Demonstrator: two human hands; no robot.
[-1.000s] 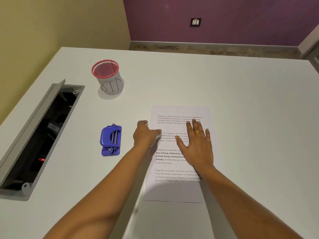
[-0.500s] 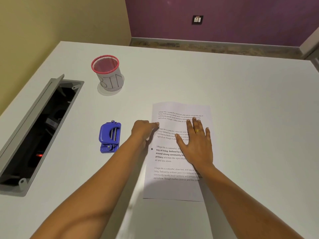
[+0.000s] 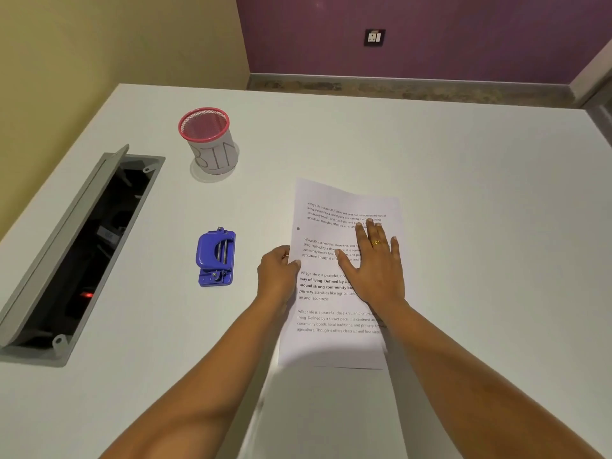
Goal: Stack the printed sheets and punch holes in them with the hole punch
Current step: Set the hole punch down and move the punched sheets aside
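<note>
Room right, clutter left
Right of the printed sheets the bench gives wide passage. Left of them lie the hole punch, near the left grip, a red-rimmed bin farther back, and a gaping cable hatch at the bench's edge.

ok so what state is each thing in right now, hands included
sheets: lying on the table, left edge pinched, one dark round hole-like mark near that edge
hole punch: on the table left of the sheets, untouched
cup: upright, nothing visible inside
hatch: lid raised, open
left hand: pinches the sheets' left edge
right hand: flat, pressing on the sheets
</note>
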